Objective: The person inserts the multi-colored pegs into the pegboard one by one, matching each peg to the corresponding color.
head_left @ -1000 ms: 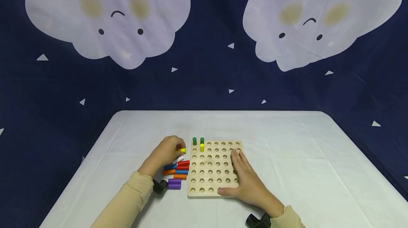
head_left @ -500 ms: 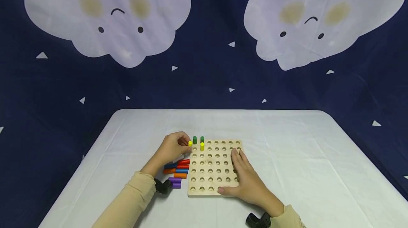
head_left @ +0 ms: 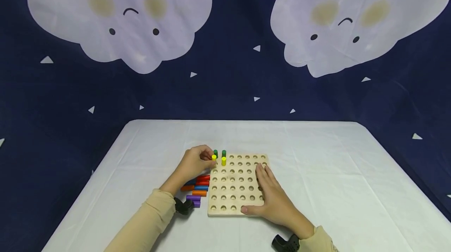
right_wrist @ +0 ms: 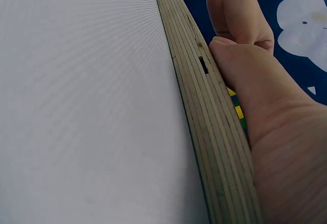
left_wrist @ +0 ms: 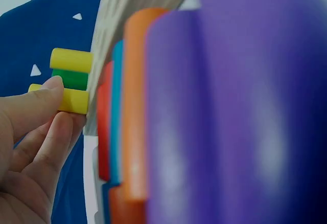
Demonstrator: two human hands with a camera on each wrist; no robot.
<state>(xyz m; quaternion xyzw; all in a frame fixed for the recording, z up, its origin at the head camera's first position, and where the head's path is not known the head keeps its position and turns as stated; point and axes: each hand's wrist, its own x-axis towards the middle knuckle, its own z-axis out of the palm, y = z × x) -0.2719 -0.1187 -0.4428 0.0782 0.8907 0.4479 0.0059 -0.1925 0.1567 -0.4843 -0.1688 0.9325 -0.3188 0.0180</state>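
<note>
My left hand (head_left: 195,162) pinches a yellow peg (left_wrist: 75,101) between thumb and fingers. It holds the peg upright over the second row at the left edge of the wooden peg board (head_left: 228,203); whether its lower end is in the hole cannot be told. Beside it another yellow peg (head_left: 223,161) stands in the board, and two green pegs (head_left: 224,153) stand in the far row. At the board's right side rests my right hand (head_left: 275,197), its fingers extended over the top and its thumb near the front edge.
Left of the board lie loose pegs: red (head_left: 202,183), blue (head_left: 201,188), orange (head_left: 199,193) and purple (head_left: 193,197), close to my left wrist. A white cloth (head_left: 334,173) covers the table. Behind it hangs a dark blue backdrop (head_left: 232,87) with clouds.
My left hand has moved right and away from me, carrying the yellow peg from beside the board to over its left column, tipping it upright. My right hand stays in place.
</note>
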